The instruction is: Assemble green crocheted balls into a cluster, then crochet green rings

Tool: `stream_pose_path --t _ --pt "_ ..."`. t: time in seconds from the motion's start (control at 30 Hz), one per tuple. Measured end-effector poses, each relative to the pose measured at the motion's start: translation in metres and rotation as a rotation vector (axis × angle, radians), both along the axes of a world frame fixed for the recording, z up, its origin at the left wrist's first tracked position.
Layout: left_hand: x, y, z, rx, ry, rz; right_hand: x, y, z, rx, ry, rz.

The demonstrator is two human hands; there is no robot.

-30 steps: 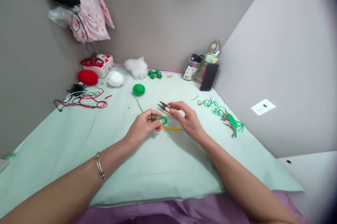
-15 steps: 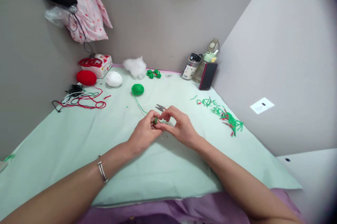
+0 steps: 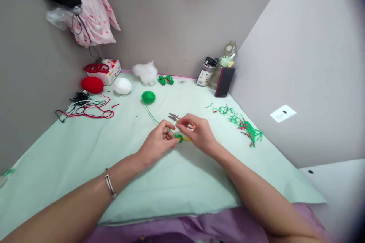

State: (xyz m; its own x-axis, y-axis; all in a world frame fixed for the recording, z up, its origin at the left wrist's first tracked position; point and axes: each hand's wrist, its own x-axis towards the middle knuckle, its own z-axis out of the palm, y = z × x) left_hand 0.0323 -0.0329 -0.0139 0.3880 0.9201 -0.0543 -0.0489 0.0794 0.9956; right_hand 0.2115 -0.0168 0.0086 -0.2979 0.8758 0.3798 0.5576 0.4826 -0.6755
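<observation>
My left hand pinches a small green crocheted ring at the middle of the pale green table cover. A green strand runs from it back to a green yarn ball. My right hand is closed, its fingertips at the ring, with a yellow crochet hook showing beneath it. Small thread snips lie on the cover just beyond both hands. A metal bangle sits on my left wrist.
Red yarn ball, white yarn ball, a box, white stuffing and green crocheted pieces line the back. Tangled cords lie left, yarn clippings right. A cup, bottle and phone fill the corner.
A second ago my right hand was at the snips; it left them on the cover and came to the ring. The hands then drew slightly apart, uncovering the ring and hook.
</observation>
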Motion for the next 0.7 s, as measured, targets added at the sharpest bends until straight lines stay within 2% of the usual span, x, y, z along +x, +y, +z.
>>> stream_pose_path --t 0.1,0.2,0.27,0.33,0.37,0.43,0.5,0.57,0.7 --pt "-0.004 0.005 0.006 -0.107 -0.077 -0.002 0.038 0.020 0.007 0.086 -0.028 -0.262" --pt "-0.009 0.009 0.007 -0.165 -0.129 0.015 0.075 0.038 0.010 0.231 -0.283 -0.582" --pt "-0.011 0.011 0.006 -0.169 -0.140 0.030 0.083 0.042 0.011 0.266 -0.327 -0.654" --pt "-0.011 0.011 0.004 -0.148 -0.140 0.036 0.073 0.037 0.012 0.174 -0.180 -0.503" --pt "-0.011 0.011 0.004 -0.132 -0.137 0.035 0.063 0.032 0.013 0.070 -0.061 -0.361" --pt "-0.010 0.011 0.004 -0.098 -0.126 0.028 0.040 0.018 0.014 -0.235 0.086 -0.025" --pt "-0.009 0.010 0.005 -0.079 -0.120 0.020 0.019 0.006 0.014 -0.393 0.132 0.180" --pt "-0.010 0.011 0.005 -0.086 -0.144 0.027 0.008 -0.001 0.013 -0.455 0.182 0.239" --pt "-0.016 0.017 0.006 -0.127 -0.268 0.161 0.010 0.002 0.013 -0.550 0.325 0.130"
